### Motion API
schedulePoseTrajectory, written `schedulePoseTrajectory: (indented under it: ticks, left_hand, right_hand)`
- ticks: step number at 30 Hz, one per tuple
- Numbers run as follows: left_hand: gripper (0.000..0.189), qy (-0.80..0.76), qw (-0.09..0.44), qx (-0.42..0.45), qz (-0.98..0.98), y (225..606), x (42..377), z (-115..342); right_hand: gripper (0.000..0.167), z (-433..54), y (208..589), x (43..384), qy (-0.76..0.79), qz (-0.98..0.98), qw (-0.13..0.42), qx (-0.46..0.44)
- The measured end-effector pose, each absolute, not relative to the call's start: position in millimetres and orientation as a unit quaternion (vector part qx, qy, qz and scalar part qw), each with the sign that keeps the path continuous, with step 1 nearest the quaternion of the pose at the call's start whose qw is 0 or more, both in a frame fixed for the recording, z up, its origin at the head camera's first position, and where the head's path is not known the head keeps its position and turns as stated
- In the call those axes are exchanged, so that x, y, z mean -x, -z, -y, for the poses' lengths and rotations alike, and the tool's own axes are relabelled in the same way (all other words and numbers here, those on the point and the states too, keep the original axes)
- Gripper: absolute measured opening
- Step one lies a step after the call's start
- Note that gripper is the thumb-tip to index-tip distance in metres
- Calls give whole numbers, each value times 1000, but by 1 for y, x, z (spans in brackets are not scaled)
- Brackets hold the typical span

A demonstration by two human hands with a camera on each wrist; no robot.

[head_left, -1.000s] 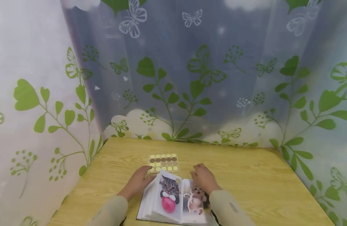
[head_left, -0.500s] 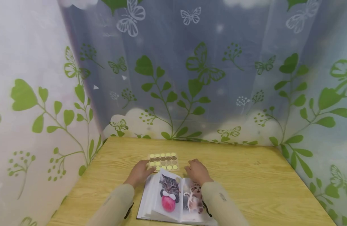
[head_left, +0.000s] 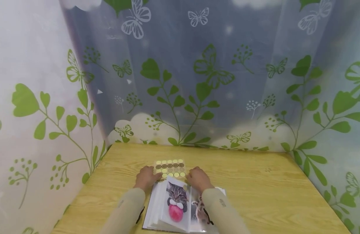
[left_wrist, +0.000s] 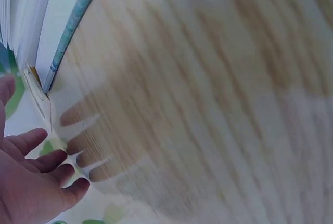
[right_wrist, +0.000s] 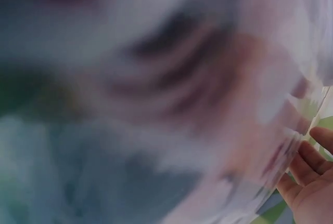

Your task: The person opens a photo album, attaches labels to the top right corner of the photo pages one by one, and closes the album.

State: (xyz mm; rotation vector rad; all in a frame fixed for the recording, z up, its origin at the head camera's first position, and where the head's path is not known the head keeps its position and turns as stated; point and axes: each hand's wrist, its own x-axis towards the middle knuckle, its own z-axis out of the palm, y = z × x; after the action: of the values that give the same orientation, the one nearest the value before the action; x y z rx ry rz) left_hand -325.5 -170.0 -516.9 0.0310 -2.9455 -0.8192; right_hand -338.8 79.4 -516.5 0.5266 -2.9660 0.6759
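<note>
A photo album [head_left: 154, 208] lies open on the table, a cat with a pink ball on its raised left page [head_left: 176, 200]. Just beyond it is a small sheet of round yellow and brown stickers [head_left: 170, 166]. My left hand [head_left: 147, 178] is at the sheet's left edge, its thumb over the near corner. In the left wrist view the fingers [left_wrist: 34, 146] are loosely bent, apart from the thumb. My right hand [head_left: 198, 179] is at the sheet's right edge, the forearm over the right page. Its fingers [right_wrist: 307, 164] look relaxed beside a blurred, glossy page [right_wrist: 171, 167].
The wood-grain table [head_left: 256, 188] runs back to a curtain [head_left: 180, 81] printed with leaves and butterflies. Similar cloth [head_left: 45, 146] hangs on both sides. A patterned cover edge [left_wrist: 75, 29] of the album stands close to the left hand.
My right hand has moved left and inward, from over the album's right page to the sheet's right edge. My left hand has shifted slightly right along the sheet's left edge.
</note>
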Motion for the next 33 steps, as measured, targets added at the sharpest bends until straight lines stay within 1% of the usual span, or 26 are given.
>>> schedulePoseTrajectory:
  ticks: [2, 4, 9, 14, 20, 28, 33]
  left_hand:
    - [59, 252, 41, -18, 967, 518, 327, 169]
    - [56, 238, 37, -23, 970, 517, 327, 166]
    - [50, 214, 34, -26, 976, 517, 325, 160]
    - [53, 201, 32, -25, 979, 519, 324, 157]
    - [57, 199, 30, -25, 979, 518, 324, 158]
    - [58, 205, 23, -22, 978, 519, 324, 157]
    - [58, 209, 17, -19, 978, 518, 325, 157]
  right_hand:
    - [37, -78, 516, 339, -213, 961, 31, -172]
    - [36, -77, 515, 338, -210, 963, 28, -168]
    - [27, -74, 513, 336, -199, 967, 11, -158]
    - [27, -73, 512, 335, -192, 969, -2, -155]
    - [28, -71, 509, 333, -193, 968, -1, -160]
    - [26, -71, 509, 333, -196, 966, -6, -167]
    - [29, -71, 507, 331, -201, 963, -11, -180]
